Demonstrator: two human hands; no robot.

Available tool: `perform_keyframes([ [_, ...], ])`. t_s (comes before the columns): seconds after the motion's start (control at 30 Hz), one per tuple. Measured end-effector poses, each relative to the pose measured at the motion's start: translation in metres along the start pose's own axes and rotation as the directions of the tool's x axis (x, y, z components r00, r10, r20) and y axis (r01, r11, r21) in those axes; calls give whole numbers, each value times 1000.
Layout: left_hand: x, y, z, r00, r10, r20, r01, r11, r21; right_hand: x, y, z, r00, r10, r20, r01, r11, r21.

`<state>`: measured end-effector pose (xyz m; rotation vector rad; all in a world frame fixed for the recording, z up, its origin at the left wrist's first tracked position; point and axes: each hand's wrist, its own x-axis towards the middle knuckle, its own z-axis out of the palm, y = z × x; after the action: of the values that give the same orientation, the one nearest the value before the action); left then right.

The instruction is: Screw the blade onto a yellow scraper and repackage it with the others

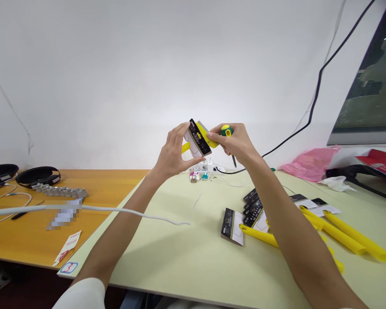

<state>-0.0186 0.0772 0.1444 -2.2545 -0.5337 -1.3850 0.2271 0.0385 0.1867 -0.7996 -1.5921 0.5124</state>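
Raised over the table, my left hand [172, 152] has its fingers and thumb on opposite edges of a black-and-white packaging card [197, 139]. Part of a yellow handle [185, 147] shows behind the card, on the palm side. My right hand [236, 139] pinches a flat yellow piece with a metal edge, which looks like a scraper head [207, 135], right beside the card. A green-and-yellow screwdriver [227, 130] is tucked in the same hand, its shaft pointing down. Whether the handle and scraper head are joined is hidden by the card.
Several yellow handles [357, 234] and cards [233, 225] lie at the table's right. A power strip [207, 165] stands at the back. Pink plastic bag [310, 163] lies back right. A white cable [131, 211] crosses the left foreground; sockets [61, 191] and headphones [38, 176] sit on the orange table.
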Motion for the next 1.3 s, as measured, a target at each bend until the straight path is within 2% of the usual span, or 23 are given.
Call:
perform_keyframes([
  [0.13,1,12,6,998,-58,-19,57,998,-24,-2,-3,1,1000,12,18,-12,1000,-4],
  [0.23,0,18,12,997,-76,12,76,997,-24,-3,-4,2,1000,14,22,-14,1000,-1],
  [0.5,-7,16,26,982,38,186,-59,992,109,-4,-7,0,1000,17,-1,-17,1000,4],
  [0.63,-8,14,23,965,84,248,-110,990,93,-4,-7,1,998,56,-6,-56,998,2],
  [0.8,-8,8,20,975,77,209,-90,995,52,-4,-7,2,997,72,8,-72,997,13],
  [0.93,-11,-2,21,989,45,139,-40,999,-33,-6,-10,4,989,79,122,-79,997,-5],
  [1.1,-8,-2,17,988,-70,140,97,977,-192,-9,-14,1,980,55,189,-55,998,-4],
  [1.2,-4,9,11,952,-241,189,294,894,-339,-11,-17,-3,979,8,204,-14,1000,26],
  [1.3,-1,17,7,890,-393,231,456,768,-450,-14,-20,-8,979,-30,203,43,997,-62],
])
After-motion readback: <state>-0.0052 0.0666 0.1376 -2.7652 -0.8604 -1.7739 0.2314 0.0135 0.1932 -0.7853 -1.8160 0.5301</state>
